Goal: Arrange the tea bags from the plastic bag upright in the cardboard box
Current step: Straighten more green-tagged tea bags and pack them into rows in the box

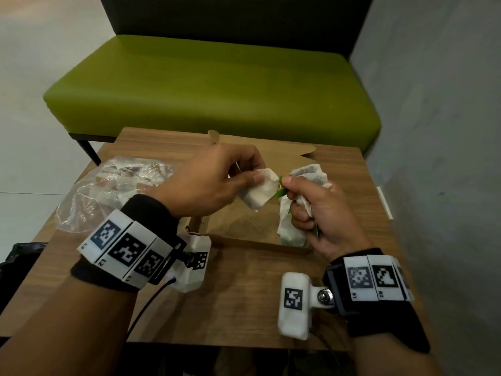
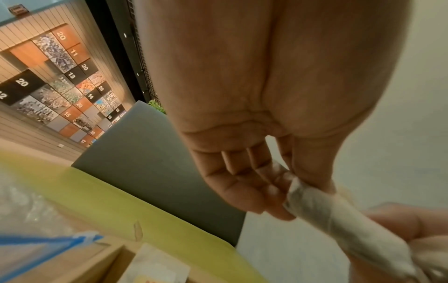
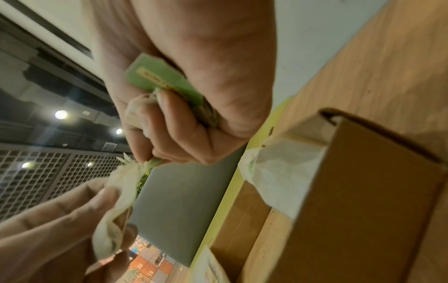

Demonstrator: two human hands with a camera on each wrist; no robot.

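Note:
Above the open cardboard box (image 1: 252, 244) both hands meet. My left hand (image 1: 217, 180) pinches a white tea bag (image 1: 259, 189) between thumb and fingers; the same tea bag (image 2: 339, 216) shows in the left wrist view. My right hand (image 1: 311, 204) is curled round a bunch of tea bags (image 1: 309, 172) and pinches a green tag (image 1: 280, 191) beside the left hand's bag. The right wrist view shows a green tag (image 3: 164, 82) tucked in the fist. One tea bag (image 1: 291, 229) leans against the box's right wall. The clear plastic bag (image 1: 108, 185) with more tea bags lies at the left.
The box sits on a small wooden table (image 1: 238, 302). A green bench (image 1: 217, 88) stands behind the table and a grey wall (image 1: 439, 131) runs along the right. A black object (image 1: 19, 261) sits off the table's left edge.

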